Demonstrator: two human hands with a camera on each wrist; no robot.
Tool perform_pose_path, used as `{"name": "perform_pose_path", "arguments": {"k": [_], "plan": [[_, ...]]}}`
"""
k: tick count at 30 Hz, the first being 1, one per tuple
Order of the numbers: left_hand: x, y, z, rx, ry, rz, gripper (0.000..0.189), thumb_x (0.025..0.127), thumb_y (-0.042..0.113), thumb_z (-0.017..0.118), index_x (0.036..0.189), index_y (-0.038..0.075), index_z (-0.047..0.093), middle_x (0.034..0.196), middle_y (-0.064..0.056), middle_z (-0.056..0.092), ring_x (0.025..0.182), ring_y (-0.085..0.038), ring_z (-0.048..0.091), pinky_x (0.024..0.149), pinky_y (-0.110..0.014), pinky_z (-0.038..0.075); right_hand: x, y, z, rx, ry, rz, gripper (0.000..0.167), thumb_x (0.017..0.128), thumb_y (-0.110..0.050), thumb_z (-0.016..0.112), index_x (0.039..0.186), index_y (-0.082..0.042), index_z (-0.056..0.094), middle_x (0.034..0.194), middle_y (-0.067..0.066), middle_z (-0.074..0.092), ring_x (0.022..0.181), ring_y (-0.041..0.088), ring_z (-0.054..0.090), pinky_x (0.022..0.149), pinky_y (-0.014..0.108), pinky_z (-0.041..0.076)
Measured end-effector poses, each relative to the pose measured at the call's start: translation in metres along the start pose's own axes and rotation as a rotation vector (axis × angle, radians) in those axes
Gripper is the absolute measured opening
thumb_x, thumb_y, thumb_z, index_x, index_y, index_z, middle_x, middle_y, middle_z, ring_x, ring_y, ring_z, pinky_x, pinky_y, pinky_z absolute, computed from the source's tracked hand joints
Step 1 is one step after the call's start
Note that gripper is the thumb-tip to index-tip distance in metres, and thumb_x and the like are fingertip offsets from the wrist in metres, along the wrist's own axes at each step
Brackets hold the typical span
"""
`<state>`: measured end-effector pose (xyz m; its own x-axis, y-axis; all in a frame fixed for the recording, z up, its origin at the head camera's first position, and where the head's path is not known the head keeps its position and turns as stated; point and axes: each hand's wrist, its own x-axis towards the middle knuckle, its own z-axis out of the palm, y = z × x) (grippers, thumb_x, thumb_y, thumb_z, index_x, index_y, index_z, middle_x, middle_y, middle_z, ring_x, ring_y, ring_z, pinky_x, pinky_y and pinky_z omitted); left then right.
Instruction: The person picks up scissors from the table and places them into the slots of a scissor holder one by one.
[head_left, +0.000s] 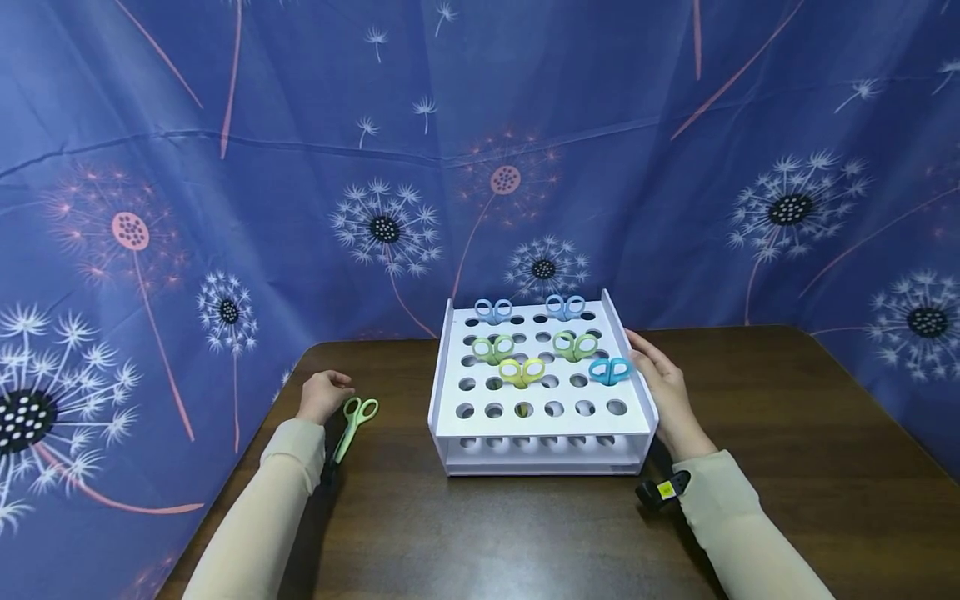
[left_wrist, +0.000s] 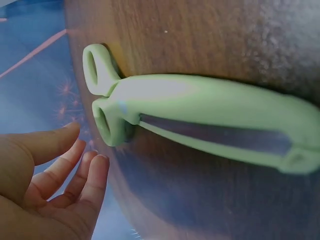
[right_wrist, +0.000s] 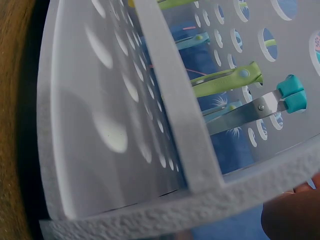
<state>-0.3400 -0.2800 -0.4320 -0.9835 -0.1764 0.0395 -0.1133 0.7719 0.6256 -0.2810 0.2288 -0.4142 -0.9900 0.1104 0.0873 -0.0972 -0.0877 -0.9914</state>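
Light green scissors [head_left: 350, 425] lie on the table at the left, handle loops pointing away from me. Beside the loops hovers my left hand [head_left: 322, 395], holding nothing; in the left wrist view its fingers are loosely bent, with a gap to the scissors [left_wrist: 200, 95]. A white rack [head_left: 480, 423] with rows of round holes stands in the middle. Several scissors sit in it, loops up: light blue scissors [head_left: 565, 307] at the back, green scissors [head_left: 574, 345], yellow scissors [head_left: 521, 372] and teal scissors [head_left: 610, 371] nearer. My right hand [head_left: 666, 396] rests against the rack's right side panel.
The brown wooden table [head_left: 525, 542] runs beneath everything. A blue curtain [head_left: 637, 208] with dandelion prints hangs behind its far edge. A small black device [head_left: 663, 490] is at my right wrist. Through the rack's side, the lower shelf [right_wrist: 100, 150] shows below the hanging blades.
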Motion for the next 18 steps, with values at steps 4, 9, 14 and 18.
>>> {"name": "perform_pose_path", "arguments": {"k": [4,9,14,18], "plan": [[0.0034,-0.0039,0.0025,0.009,-0.018,-0.004,0.021,0.082,0.005,0.071,0.099,-0.008,0.069,0.089,-0.02,0.069,0.083,-0.03,0.063,0.065,-0.028,0.045,-0.0007,0.0008,0.0001,0.007,-0.005,-0.015,0.05,0.1,-0.035,0.05,0.148,-0.019,0.042,0.142,0.009,0.045,0.098,-0.001,0.061,0.079,0.015,0.052],[0.0049,-0.0079,0.0053,0.04,-0.03,-0.001,0.02,0.081,0.006,0.071,0.096,-0.008,0.07,0.084,-0.017,0.07,0.083,-0.03,0.063,0.071,-0.034,0.048,-0.0002,-0.0002,0.0005,0.009,-0.003,-0.027,0.049,0.101,-0.032,0.048,0.147,-0.017,0.043,0.13,0.001,0.053,0.096,-0.001,0.062,0.077,0.015,0.052],[0.0049,-0.0105,0.006,0.053,-0.041,0.006,0.018,0.082,0.007,0.07,0.093,-0.007,0.071,0.09,-0.02,0.07,0.09,-0.036,0.062,0.081,-0.043,0.049,-0.0001,-0.0003,0.0011,-0.001,0.007,-0.015,0.048,0.101,-0.031,0.048,0.147,-0.018,0.043,0.128,-0.002,0.054,0.096,0.0,0.061,0.077,0.015,0.052],[0.0045,-0.0096,0.005,0.052,-0.075,0.001,0.016,0.083,0.007,0.068,0.094,-0.006,0.071,0.097,-0.023,0.069,0.092,-0.037,0.06,0.079,-0.043,0.049,-0.0007,0.0004,0.0006,-0.001,0.013,-0.015,0.048,0.101,-0.033,0.049,0.147,-0.018,0.044,0.133,0.002,0.051,0.096,-0.001,0.062,0.077,0.015,0.052]]}}
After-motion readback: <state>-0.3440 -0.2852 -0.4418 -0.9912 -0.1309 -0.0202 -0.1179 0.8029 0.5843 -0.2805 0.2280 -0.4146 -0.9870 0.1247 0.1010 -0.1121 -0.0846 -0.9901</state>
